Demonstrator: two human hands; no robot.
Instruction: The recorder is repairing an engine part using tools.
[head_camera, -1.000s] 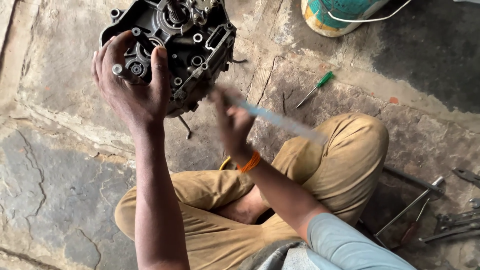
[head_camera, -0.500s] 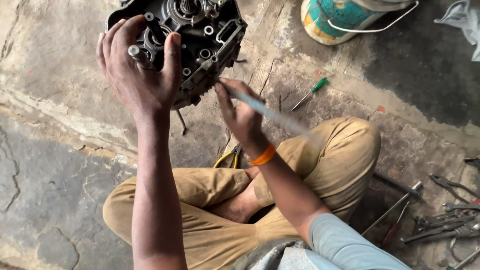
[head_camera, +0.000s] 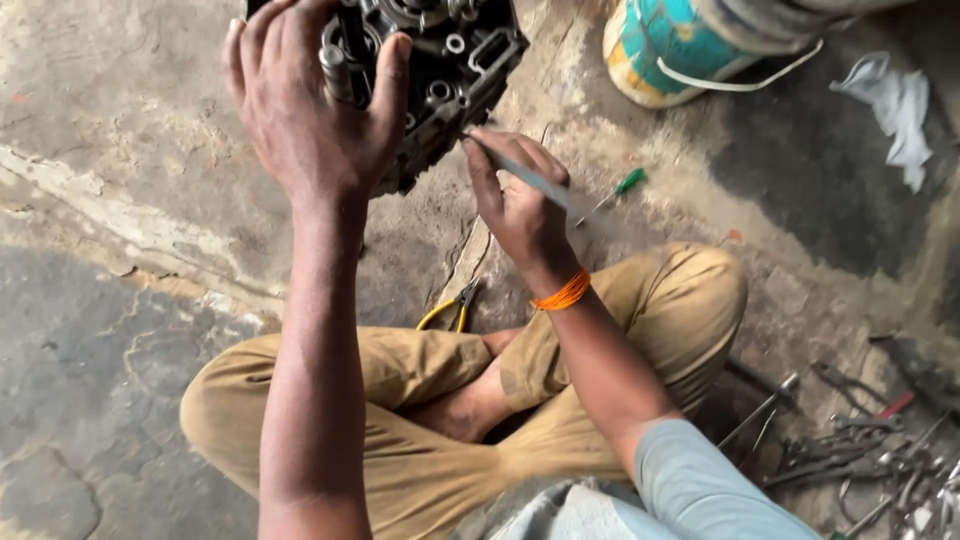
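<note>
my left hand (head_camera: 312, 110) is stretched out ahead of me, arm nearly straight, back of the hand facing the camera. its fingers are spread and curled forward, thumb out to the right, gripping the dark metal casing (head_camera: 455, 60) it's pressed against. my right hand (head_camera: 520, 205) sits lower and nearer, forearm bent in from the right, an orange band at the wrist. its fingers are pinched closed around a thin flat tool (head_camera: 530, 178), index finger laid along it. the two hands are near each other but not touching. my legs are folded cross-legged beneath both arms.
</note>
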